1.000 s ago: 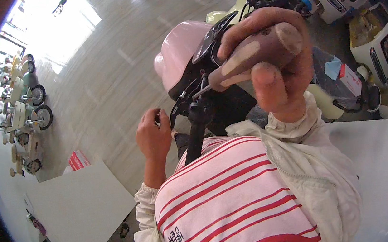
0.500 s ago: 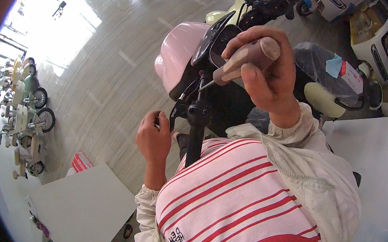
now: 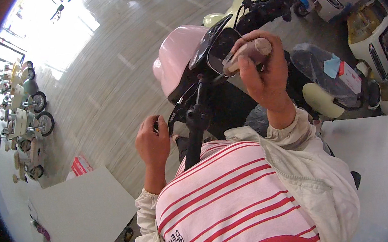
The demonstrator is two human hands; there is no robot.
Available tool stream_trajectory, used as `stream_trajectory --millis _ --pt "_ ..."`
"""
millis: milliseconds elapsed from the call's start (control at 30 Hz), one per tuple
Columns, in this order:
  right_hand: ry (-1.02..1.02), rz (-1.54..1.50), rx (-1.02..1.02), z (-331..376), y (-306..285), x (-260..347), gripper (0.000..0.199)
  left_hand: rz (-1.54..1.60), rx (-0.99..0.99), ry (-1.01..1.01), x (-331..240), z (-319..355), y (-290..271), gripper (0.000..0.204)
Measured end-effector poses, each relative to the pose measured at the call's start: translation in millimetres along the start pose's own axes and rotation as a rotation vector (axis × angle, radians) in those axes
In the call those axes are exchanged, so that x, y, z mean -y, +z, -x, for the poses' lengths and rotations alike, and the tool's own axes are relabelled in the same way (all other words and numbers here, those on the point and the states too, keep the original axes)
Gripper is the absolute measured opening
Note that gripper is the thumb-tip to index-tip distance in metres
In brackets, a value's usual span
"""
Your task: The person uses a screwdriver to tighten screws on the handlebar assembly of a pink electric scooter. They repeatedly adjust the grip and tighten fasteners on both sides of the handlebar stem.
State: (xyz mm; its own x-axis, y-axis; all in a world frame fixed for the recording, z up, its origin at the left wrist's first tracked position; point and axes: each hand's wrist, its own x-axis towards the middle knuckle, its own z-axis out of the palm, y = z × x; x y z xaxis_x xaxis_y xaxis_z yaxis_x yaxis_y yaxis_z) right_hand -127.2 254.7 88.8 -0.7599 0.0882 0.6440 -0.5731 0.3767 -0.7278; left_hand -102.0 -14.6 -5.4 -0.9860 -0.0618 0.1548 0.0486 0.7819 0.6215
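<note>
Right hand: right hand (image 3: 265,77) is up over the pink scooter (image 3: 178,60), fingers wrapped tight round a brown-handled screwdriver (image 3: 249,52), tip aimed down at the dark dash lens just left of the hand.
Left hand: left hand (image 3: 152,142) sits low on the scooter's left side, fingers pinched narrow at the black brake lever (image 3: 179,113); can't tell what exactly is between them.
Screwdriver handling: looks light and rigid, with a smooth round handle that could spin in the palm. Best held full-fist round the thick handle, as here.
Lever handling: stiff metal, sprung I'd judge; take it at the outer end.
Dash lens: glossy, likely scratches easily.
Around the scooter: cream scooter (image 3: 243,5) just beyond it, white surface (image 3: 84,210) to the lower left, striped shirt below.
</note>
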Motion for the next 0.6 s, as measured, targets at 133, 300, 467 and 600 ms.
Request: stream_trajectory --millis 133,300,467,600 --pt "0.131 0.033 0.028 8.6 -8.6 -11.2 0.031 0.002 -0.043 0.032 0.2 1.1 1.8 0.022" --pt "0.377 0.231 0.381 27.7 -4.1 -23.9 0.027 -0.015 -0.047 0.063 2.4 -0.1 3.2 0.021" --pt "0.303 0.401 0.373 70.6 25.8 -71.2 0.037 -0.015 -0.009 0.039 1.9 0.7 2.8 0.022" --pt "0.299 0.354 0.331 72.5 32.8 -77.6 0.037 0.01 0.03 -0.011 -2.7 2.0 -0.2 0.024"
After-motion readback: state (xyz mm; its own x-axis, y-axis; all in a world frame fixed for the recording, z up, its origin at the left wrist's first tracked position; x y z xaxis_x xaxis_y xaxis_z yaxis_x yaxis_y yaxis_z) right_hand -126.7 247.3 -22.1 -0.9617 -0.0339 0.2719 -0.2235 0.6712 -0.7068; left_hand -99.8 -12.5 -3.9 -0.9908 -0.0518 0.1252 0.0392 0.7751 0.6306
